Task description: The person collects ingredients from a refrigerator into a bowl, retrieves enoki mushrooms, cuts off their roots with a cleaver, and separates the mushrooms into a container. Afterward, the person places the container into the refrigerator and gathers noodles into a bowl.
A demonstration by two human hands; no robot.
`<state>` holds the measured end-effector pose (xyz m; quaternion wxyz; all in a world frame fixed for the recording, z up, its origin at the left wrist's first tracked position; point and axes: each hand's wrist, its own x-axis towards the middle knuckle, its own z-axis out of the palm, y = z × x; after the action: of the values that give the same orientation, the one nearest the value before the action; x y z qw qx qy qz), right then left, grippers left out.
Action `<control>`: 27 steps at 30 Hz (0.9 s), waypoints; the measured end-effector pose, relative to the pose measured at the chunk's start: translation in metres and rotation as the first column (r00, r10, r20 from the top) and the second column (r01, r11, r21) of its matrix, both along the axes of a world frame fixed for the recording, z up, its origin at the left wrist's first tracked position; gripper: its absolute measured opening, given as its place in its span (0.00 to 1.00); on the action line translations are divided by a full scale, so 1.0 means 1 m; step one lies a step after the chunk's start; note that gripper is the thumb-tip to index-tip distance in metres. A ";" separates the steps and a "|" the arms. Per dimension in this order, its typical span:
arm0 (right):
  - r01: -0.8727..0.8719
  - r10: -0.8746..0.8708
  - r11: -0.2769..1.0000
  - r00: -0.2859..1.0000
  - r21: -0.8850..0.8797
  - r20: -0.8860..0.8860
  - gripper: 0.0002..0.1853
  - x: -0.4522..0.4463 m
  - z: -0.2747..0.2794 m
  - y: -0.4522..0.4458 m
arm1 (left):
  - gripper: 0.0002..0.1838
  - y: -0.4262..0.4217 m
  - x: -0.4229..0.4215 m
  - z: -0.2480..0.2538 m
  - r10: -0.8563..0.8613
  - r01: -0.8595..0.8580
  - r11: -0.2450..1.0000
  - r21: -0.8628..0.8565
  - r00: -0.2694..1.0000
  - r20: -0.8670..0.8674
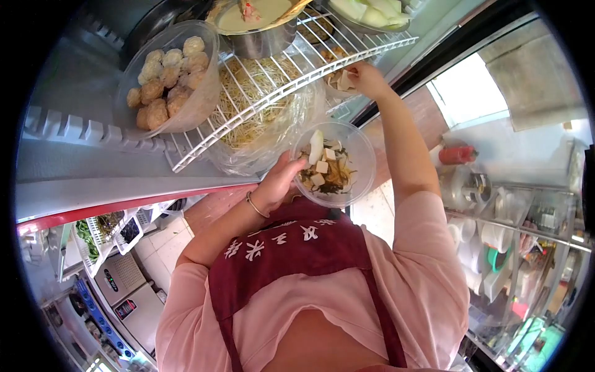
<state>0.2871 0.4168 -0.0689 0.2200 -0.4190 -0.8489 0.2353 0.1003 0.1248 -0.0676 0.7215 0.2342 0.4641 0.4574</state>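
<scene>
My left hand (280,182) grips the rim of a clear plastic bowl (367,162) in front of my apron. In the bowl lie white tofu cubes (321,167), dark shredded seaweed (335,183) and a pale oblong piece (317,145). My right hand (367,80) reaches below the wire shelf (273,93) into a container, its fingers closed on pale flat pieces (340,79). I cannot tell what kind of food those pieces are. Left of that container, an opened plastic bag holds bean sprouts (248,93).
On the shelf stand a tub of round balls (162,80), a metal pot of pale liquid (260,43) and a bowl of pale green slices (372,12). The fridge's red-edged side (136,207) runs at left. A rack of containers (520,223) is at right.
</scene>
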 end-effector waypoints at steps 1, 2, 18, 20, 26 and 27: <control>0.001 -0.001 1.000 1.000 -0.001 -0.001 0.11 -0.003 -0.005 0.005 | 0.31 0.000 0.001 0.002 0.000 -0.001 1.000 0.019 1.000 0.021; -0.022 0.008 0.994 0.992 0.107 0.125 0.12 -0.007 -0.012 0.012 | 0.31 0.000 0.002 0.004 0.000 -0.002 0.999 0.038 0.999 0.042; 0.108 -0.096 0.988 0.989 0.110 -0.111 0.16 0.010 -0.020 0.022 | 0.27 -0.008 0.000 0.030 0.005 -0.009 0.999 0.050 0.995 0.098; 0.054 -0.084 0.992 0.958 -0.116 -0.273 0.16 0.009 0.014 -0.007 | 0.27 -0.010 -0.002 0.032 0.043 -0.047 0.995 0.090 0.998 0.049; -0.261 0.021 0.861 0.876 -0.437 -0.482 0.14 0.012 0.105 -0.126 | 0.28 -0.018 -0.020 0.039 -0.060 0.060 0.994 0.095 0.998 -0.004; -0.333 0.140 0.853 0.888 -0.402 -0.438 0.14 0.011 0.109 -0.143 | 0.28 -0.023 -0.025 0.037 -0.054 0.055 0.990 0.129 0.998 -0.011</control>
<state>0.2986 0.2739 0.0399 0.2474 -0.2936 -0.7511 0.5371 0.0756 0.1016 -0.0307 0.7152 0.2948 0.4296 0.4659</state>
